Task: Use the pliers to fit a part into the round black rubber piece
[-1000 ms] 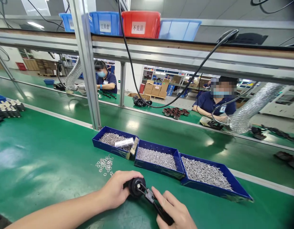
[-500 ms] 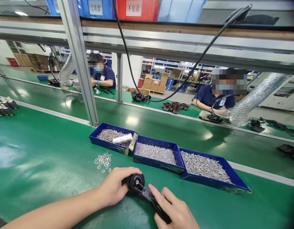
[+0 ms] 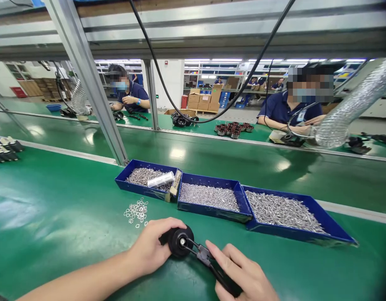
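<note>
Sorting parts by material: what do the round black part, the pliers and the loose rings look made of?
Round black part: matte black, likely plastic or rubber. Pliers: dark metal jaws, black handles, probably coated. Loose rings: bright silvery glint, likely steel.

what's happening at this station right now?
A person's left hand grips a round black part on the green bench. The right hand holds black pliers with the tips at the part's centre. Loose metal rings lie beside it, and three blue trays of small metal fasteners sit behind. Two other people work across the line.
</note>
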Action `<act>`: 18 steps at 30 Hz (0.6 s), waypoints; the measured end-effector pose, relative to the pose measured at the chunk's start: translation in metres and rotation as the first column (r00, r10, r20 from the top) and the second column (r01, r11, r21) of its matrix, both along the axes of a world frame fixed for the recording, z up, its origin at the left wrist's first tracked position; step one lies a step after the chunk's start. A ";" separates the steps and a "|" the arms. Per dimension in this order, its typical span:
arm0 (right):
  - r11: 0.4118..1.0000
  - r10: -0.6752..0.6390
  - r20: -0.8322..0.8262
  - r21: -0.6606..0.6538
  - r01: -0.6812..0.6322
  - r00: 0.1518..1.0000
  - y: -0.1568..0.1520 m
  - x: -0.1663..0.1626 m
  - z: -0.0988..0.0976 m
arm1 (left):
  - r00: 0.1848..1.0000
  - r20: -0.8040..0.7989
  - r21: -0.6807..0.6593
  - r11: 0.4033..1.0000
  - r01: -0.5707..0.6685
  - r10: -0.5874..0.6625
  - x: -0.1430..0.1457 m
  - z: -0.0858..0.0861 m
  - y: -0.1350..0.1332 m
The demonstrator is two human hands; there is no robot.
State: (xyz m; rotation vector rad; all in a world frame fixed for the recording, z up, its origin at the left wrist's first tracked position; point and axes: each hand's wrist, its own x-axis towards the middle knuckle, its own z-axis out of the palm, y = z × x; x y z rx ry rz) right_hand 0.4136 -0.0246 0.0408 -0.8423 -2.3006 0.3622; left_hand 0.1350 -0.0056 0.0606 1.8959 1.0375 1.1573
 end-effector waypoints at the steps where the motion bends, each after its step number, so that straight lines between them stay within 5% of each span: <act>1: 1.000 0.000 0.005 -0.004 0.000 1.000 -0.001 0.000 -0.001 | 1.000 0.000 0.008 1.000 -0.005 0.005 0.000 0.000 0.000; 18: 1.000 -0.006 0.038 -0.022 0.007 0.999 0.000 -0.001 -0.009 | 1.000 0.002 0.047 0.999 -0.012 0.012 0.002 0.004 0.003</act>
